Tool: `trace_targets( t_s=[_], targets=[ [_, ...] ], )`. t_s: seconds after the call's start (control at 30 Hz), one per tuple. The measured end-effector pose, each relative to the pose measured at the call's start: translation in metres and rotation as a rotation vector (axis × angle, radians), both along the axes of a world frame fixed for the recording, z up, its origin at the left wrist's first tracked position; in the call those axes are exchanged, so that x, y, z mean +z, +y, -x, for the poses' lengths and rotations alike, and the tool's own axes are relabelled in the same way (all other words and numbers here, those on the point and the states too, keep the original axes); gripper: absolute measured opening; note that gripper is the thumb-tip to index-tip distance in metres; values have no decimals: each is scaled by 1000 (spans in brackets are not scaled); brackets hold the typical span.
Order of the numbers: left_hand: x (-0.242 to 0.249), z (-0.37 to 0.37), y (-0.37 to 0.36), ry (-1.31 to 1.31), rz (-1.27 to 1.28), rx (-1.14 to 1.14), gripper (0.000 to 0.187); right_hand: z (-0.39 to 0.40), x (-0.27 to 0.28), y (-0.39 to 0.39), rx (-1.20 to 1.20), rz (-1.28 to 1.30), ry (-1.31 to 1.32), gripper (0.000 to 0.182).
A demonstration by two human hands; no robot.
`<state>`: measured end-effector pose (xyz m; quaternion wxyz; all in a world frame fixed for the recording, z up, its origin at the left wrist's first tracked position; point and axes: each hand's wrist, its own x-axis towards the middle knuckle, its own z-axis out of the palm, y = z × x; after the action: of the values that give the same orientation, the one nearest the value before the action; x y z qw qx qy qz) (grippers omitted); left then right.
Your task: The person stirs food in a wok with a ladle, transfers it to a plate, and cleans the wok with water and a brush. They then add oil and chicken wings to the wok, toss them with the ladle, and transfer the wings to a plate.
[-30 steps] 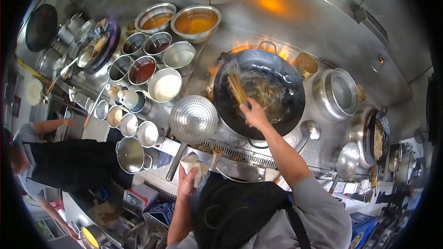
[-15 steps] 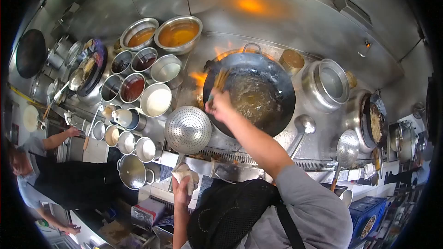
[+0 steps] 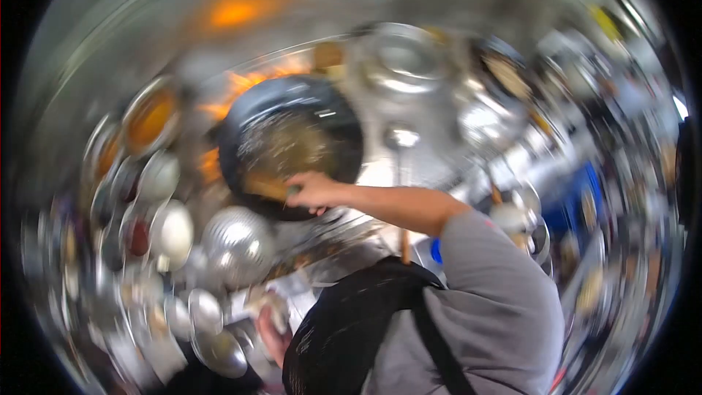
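Observation:
A large dark wok [image 3: 344, 117] holds bubbling liquid, with flames at its back left side. My right hand [image 3: 316, 192] is over the wok's near edge, its fingers closed round a bamboo brush [image 3: 265, 186] whose bristles are down at the liquid. Low in the view, my left hand [image 3: 272, 336] holds a pale cloth [image 3: 265, 300], both blurred. Between the hands, to the left, lies a round perforated strainer [image 3: 238, 246]. A ladle [image 3: 401, 137] rests right of the wok.
Bowls of orange liquid [image 3: 151, 118] and pots of white [image 3: 172, 234] and red [image 3: 137, 236] contents stand at the left. A metal pot [image 3: 404, 58] is behind the wok. Another strainer [image 3: 486, 123] lies at the right. Open flames [image 3: 245, 88] rise behind the wok.
The view has swung to the right and blurred. My right hand has brought the brush from the wok's left side down to its near edge. My left hand still has the cloth.

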<state>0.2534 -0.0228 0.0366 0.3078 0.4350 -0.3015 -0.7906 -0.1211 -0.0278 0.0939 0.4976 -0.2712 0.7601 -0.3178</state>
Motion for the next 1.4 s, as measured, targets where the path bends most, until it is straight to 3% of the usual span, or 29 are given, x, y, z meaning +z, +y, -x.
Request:
trace_targets(
  t_s=[0.03, 0.07, 0.13, 0.2, 0.23, 0.3, 0.33, 0.4, 0.5, 0.53, 0.6, 0.63, 0.73, 0.77, 0.8, 0.93, 1.0, 1.03, 1.07, 1.13, 1.17, 1.27, 1.33, 1.37, 1.4],
  targets=[
    [-20, -8, 11, -240, 124, 95, 55, 24, 8, 26, 166, -3, 199, 62],
    [-83, -40, -15, -184, 235, -74, 59, 44, 15, 52, 356, -38, 385, 59],
    [-46, -25, -28, -195, 121, -120, 58, 93, 62, 69, 569, -313, 526, 51],
    [-34, -18, -44, -168, 15, -162, 57, 165, 29, 56, 702, -411, 803, 39],
    [-33, -14, -53, -163, -27, -189, 57, 172, 52, 55, 451, -466, 837, 30],
    [-35, -7, -69, -150, -120, -238, 56, 168, 42, 34, 175, -325, 929, 32],
    [-36, -5, -79, -145, -176, -260, 55, 152, 19, 21, 119, -146, 931, 32],
    [-41, -2, -100, -109, -350, -291, 54, 105, -17, -10, 82, -118, 745, 37],
    [-40, 3, -114, -91, -532, -317, 53, 39, -70, -31, 142, -19, 677, 44],
    [-29, 14, -100, -148, -334, -301, 57, 37, -65, -22, 138, -13, 666, 44],
    [-15, 29, -81, -242, 61, -256, 64, 42, -28, 21, 371, -127, 731, 42],
    [-61, -7, -115, -232, -30, -382, 70, 56, -3, 41, 393, -173, 725, 39],
    [-50, -14, -100, -97, -58, -425, 69, 118, -20, 58, 406, -141, 1049, 34],
    [35, 37, -51, -165, 44, -319, 67, 131, -7, 54, 352, -164, 1097, 41],
    [41, 35, -47, -169, 51, -281, 67, 144, -12, 38, 248, -154, 1027, 50],
    [37, 21, -31, -232, 101, -186, 65, 92, -38, -34, 84, -11, 842, 53],
    [-1, -14, -32, -320, 472, -283, 62, 54, -41, -44, 68, 67, 597, 53],
    [9, 3, -31, -206, 53, -123, 59, 34, -44, -46, 60, 110, 586, 50],
    [1, -4, -32, -203, 56, -106, 59, 19, -47, -44, 53, 155, 574, 48],
    [-22, -22, -31, -402, 560, -412, 58, 6, -33, -31, 99, 142, 530, 46],
    [41, 26, -19, -410, 70, -158, 57, -1, -24, -18, 135, 117, 481, 45],
    [25, 25, -19, -207, 147, -109, 53, 14, 12, 35, 397, 98, 410, 50],
    [24, 22, -18, -36, -30, -10, 49, 39, 25, 68, 555, 44, 518, 59],
    [32, 23, -19, -105, -37, 5, 48, 64, 18, 81, 633, 27, 639, 59],
    [27, 17, -20, -102, -39, 11, 47, 78, 55, 83, 667, -172, 662, 58]
  ],
)
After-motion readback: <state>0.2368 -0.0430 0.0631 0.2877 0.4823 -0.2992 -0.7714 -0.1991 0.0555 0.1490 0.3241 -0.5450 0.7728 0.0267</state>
